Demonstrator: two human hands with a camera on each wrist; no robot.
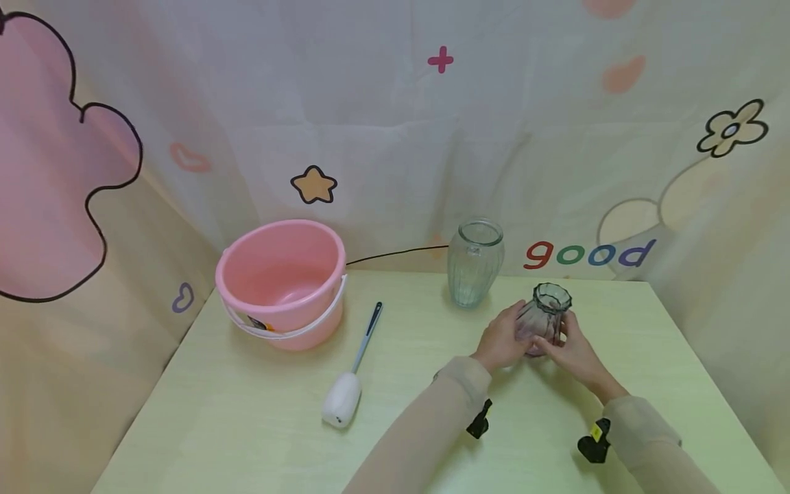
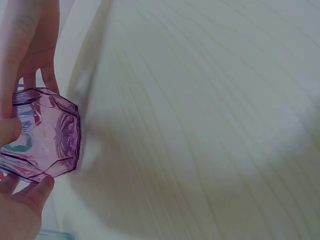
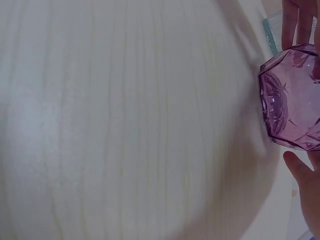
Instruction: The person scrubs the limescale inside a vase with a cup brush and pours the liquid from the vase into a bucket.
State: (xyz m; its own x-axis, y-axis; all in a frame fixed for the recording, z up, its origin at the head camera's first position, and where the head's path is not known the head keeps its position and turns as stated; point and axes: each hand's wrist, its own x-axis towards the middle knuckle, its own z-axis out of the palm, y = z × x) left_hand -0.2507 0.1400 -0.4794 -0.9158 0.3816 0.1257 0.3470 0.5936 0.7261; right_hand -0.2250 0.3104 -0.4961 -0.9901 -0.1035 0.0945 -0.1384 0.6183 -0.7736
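Both hands hold a small glass vase with a ruffled rim (image 1: 543,317), smoky grey above and purple toward its base. My left hand (image 1: 501,341) grips its left side, and my right hand (image 1: 579,351) has its fingers and thumb round the right. From the left wrist, the faceted purple body of the vase (image 2: 52,135) shows between the fingers of both hands. The right wrist view has the same vase (image 3: 290,102) at its right edge. Its mouth faces up in the head view; whether the base touches the table cannot be told.
A taller clear ribbed glass vase (image 1: 474,271) stands behind and left of the hands. Toward the left of the table (image 1: 259,425) is a pink bucket (image 1: 315,322) with a white handle. Between bucket and hands lies a long-handled sponge brush (image 1: 342,399). A printed curtain (image 1: 370,89) hangs behind.
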